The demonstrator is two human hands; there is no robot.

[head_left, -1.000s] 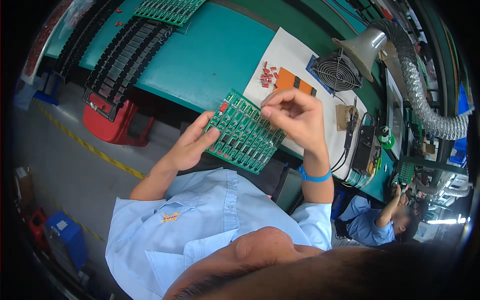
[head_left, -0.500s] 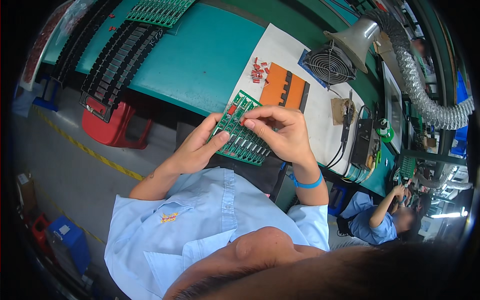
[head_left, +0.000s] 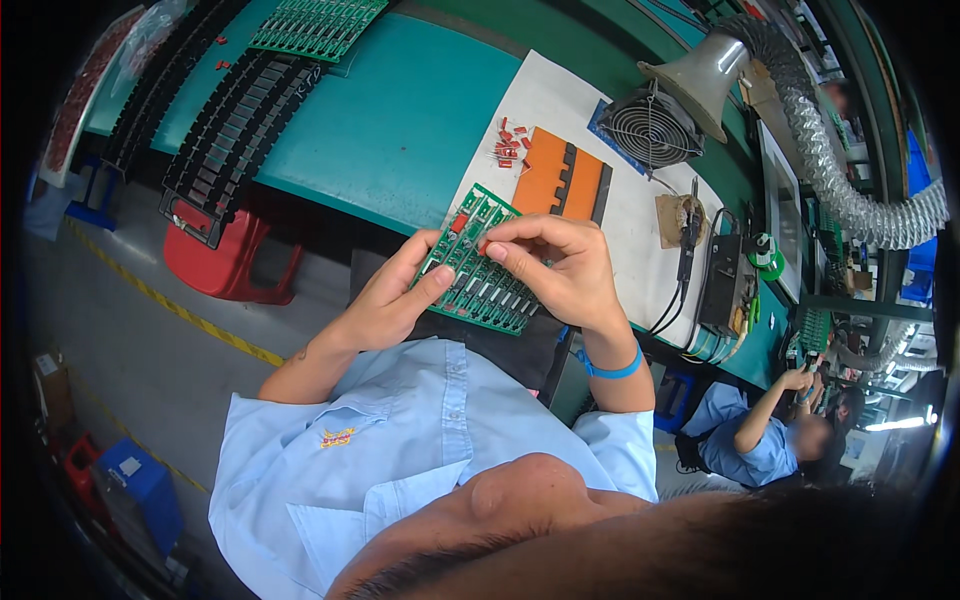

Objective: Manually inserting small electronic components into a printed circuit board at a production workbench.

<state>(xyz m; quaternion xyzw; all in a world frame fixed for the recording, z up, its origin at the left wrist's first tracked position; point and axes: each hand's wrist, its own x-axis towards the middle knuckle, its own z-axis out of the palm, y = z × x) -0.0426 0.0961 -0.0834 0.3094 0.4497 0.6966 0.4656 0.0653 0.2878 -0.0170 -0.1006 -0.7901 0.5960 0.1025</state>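
Note:
My left hand (head_left: pixel 405 285) grips a green circuit board (head_left: pixel 485 290) by its left edge, the thumb lying on its face. The board is tilted in front of my chest, off the table. Between the thumb and forefinger of my right hand (head_left: pixel 565 262) is a small red component (head_left: pixel 484 246), held against the board's upper part; my fingertips partly cover it. Another red component (head_left: pixel 460 222) sits on the board near its upper left corner. Rows of small parts cover the board's lower half.
Loose red components (head_left: pixel 510 145) lie on a white sheet beside an orange pad (head_left: pixel 558 170). Behind are a fan (head_left: pixel 652 130) and a funnel-shaped extraction hood (head_left: pixel 695 85). A soldering iron (head_left: pixel 690 235) stands right. Black racks (head_left: pixel 240 125) and more boards (head_left: pixel 315 25) are at left. A co-worker (head_left: pixel 755 440) sits at right.
Both hands and the board stay nearly in place. The view has shifted slightly, and the red component remains pinched at the board.

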